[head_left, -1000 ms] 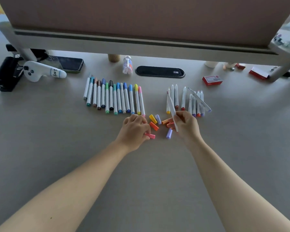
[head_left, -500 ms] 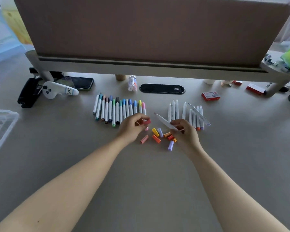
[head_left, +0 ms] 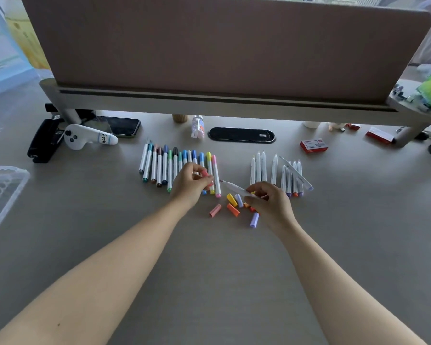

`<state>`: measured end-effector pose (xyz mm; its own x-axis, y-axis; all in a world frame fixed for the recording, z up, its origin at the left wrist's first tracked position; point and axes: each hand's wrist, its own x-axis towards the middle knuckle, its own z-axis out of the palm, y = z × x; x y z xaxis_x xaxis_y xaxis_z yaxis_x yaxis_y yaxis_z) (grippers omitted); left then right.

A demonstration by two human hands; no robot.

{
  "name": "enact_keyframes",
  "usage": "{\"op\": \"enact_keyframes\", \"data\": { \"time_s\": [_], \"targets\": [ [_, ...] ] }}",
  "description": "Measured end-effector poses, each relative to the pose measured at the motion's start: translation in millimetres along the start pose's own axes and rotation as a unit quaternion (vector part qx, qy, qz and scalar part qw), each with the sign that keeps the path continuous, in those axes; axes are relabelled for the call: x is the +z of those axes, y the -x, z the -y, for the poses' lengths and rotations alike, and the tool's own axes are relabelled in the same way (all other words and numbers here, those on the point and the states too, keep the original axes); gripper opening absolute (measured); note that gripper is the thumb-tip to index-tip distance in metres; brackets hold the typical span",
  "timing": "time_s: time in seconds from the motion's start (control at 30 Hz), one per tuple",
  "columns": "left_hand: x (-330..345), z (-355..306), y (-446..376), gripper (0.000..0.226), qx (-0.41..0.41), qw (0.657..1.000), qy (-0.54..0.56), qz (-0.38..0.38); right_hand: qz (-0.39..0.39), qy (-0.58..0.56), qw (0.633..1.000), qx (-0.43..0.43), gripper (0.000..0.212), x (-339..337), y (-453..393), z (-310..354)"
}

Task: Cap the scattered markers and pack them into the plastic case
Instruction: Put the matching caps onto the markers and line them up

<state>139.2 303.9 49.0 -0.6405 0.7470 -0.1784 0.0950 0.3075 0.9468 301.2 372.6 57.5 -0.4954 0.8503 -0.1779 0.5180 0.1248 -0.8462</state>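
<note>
My left hand (head_left: 192, 183) pinches a pink cap (head_left: 205, 174) just in front of the row of capped markers (head_left: 169, 165). My right hand (head_left: 269, 202) holds an uncapped white marker (head_left: 234, 187), its tip pointing left toward the cap, a short gap between them. Several loose caps (head_left: 233, 207) in yellow, lilac, orange and pink lie on the desk between and below my hands. A group of uncapped white markers (head_left: 276, 170) lies to the right. The clear plastic case (head_left: 3, 192) sits open at the far left edge.
A white controller (head_left: 85, 139), a black stapler (head_left: 45, 140) and a phone (head_left: 120, 125) lie at the back left. A small bottle (head_left: 197, 127), a black oval grommet (head_left: 241, 134) and red boxes (head_left: 313, 145) sit under the divider's shelf (head_left: 209, 103).
My left hand lifted the pink cap off the desk and raised it toward the marker row. My right hand tilted the white marker so its tip points left at the cap.
</note>
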Motion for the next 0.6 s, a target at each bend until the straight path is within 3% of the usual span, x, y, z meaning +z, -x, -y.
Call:
{"op": "enact_keyframes", "data": {
  "time_s": [0.1,0.27,0.6],
  "targets": [
    [2,-1,-4,0.022,-0.051,0.995,0.078,-0.026,0.002,0.007,1.0,-0.01,0.014,0,0,-1],
    [5,-1,-7,0.023,-0.103,0.987,0.111,-0.052,0.005,0.007,1.0,-0.017,0.01,6,-1,-2],
    [16,-10,-6,0.025,-0.08,0.995,0.057,-0.022,0.005,0.03,0.999,-0.024,0.011,13,-4,6]
  ]
}}
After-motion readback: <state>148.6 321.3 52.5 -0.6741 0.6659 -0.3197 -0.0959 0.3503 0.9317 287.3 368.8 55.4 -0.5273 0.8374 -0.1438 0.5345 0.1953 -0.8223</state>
